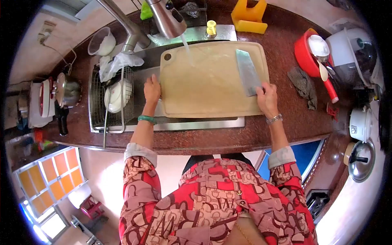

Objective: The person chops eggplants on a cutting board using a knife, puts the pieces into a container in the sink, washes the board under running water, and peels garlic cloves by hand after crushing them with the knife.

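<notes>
A beige cutting board (208, 87) lies across the sink, with water from the faucet (165, 20) falling near its upper left part. On the board's right side rests a cleaver (247, 75), its wide blade pointing away from me. My right hand (267, 99) is closed around the cleaver's handle at the board's right edge; the fingers cover most of the handle. My left hand (152, 90) is beside the board's left edge, over the sink, fingers loosely extended and holding nothing visible. Whether it touches the board is hard to tell.
Left of the board, a wire basket (127, 96) in the sink holds a white dish (117, 97). A red pot (306, 53), a dark cloth (304, 85) and a white container (347, 43) stand at right. A yellow holder (248, 18) stands behind the board.
</notes>
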{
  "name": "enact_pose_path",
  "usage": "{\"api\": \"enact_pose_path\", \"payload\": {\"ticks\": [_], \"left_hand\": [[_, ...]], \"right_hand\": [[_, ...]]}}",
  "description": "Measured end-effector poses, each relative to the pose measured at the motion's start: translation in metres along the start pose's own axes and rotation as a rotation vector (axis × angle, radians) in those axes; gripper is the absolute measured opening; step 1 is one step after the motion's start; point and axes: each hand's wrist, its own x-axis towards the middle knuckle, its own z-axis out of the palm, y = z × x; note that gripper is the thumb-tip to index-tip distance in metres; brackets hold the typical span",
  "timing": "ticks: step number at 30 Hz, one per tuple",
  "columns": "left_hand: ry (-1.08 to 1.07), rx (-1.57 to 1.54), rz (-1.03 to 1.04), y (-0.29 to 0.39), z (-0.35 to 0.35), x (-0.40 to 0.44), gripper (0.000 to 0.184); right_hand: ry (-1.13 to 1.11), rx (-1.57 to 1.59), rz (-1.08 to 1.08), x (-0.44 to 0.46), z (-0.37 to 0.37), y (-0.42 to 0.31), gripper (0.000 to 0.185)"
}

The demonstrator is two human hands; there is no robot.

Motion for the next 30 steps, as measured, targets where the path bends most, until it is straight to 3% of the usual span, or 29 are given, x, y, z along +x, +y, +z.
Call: {"api": "enact_pose_path", "payload": {"ticks": [2, 4, 6, 8, 10, 12, 13, 20, 22, 24, 26, 28, 30], "left_hand": [[0.27, -0.295, 0.17, 0.012, -0.005, -0.004, 0.047], [0.348, -0.296, 0.121, 0.043, -0.039, -0.013, 0.038], [0.689, -0.473, 0.22, 0.06, -0.063, -0.007, 0.036], [0.808, -0.422, 0.217, 0.076, -0.095, -0.002, 0.036], [0.797, -0.501, 0.305, 0.079, -0.106, 0.009, 0.036], [0.412, -0.38, 0.456, 0.078, -0.115, 0.021, 0.029], [0.344, -0.404, 0.551, 0.074, -0.113, 0.031, 0.034], [0.522, -0.193, 0.524, 0.091, -0.114, 0.031, 0.032], [0.488, -0.191, 0.443, 0.097, -0.112, 0.029, 0.028], [0.542, -0.461, 0.344, 0.094, -0.103, 0.028, 0.035], [0.68, -0.596, 0.05, 0.052, -0.056, 0.032, 0.042], [0.2, -0.363, -0.053, 0.02, -0.022, 0.017, 0.047], [-0.346, -0.55, -0.203, 0.009, -0.003, -0.005, 0.046]], "right_hand": [[0.004, -0.058, 0.02, 0.0, -0.001, -0.003, 0.022], [0.023, -0.05, -0.007, -0.001, 0.003, 0.003, 0.022], [0.047, -0.045, -0.024, 0.001, 0.004, 0.004, 0.022], [0.031, -0.038, -0.023, 0.0, 0.002, 0.001, 0.023], [0.047, -0.03, -0.02, -0.002, 0.003, 0.003, 0.023], [0.063, -0.027, -0.015, -0.003, 0.003, 0.005, 0.023], [0.053, -0.031, -0.011, -0.002, 0.003, 0.005, 0.024], [0.053, -0.031, -0.009, -0.002, 0.004, 0.008, 0.025], [0.08, -0.025, -0.041, -0.003, 0.006, 0.009, 0.024], [0.11, -0.019, -0.073, -0.003, 0.008, 0.012, 0.023], [0.035, -0.076, 0.008, 0.0, 0.008, 0.015, 0.022], [0.032, -0.053, 0.003, 0.0, 0.006, 0.012, 0.022], [0.027, -0.033, 0.002, -0.001, 0.006, 0.012, 0.023]]}}
